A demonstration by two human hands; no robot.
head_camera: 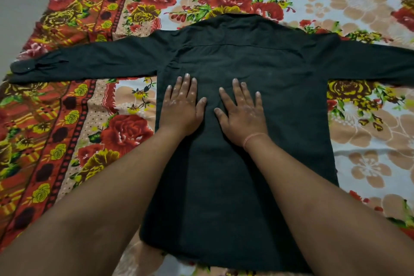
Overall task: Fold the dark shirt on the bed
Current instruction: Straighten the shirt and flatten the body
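Observation:
The dark shirt [246,63] lies flat and face down on the bed, collar away from me and hem nearest me. Both long sleeves stretch straight out to the left and right. My left hand [181,107] rests palm down on the shirt's back near its left edge, fingers spread. My right hand [243,112] lies palm down beside it, nearer the middle, fingers also spread, with a thin band on its wrist. Neither hand grips the cloth.
A floral bedsheet [363,132] with red roses and peach flowers covers the bed. Its orange patterned border [56,136] runs down the left side. A grey floor [15,6] shows past the bed's far left edge.

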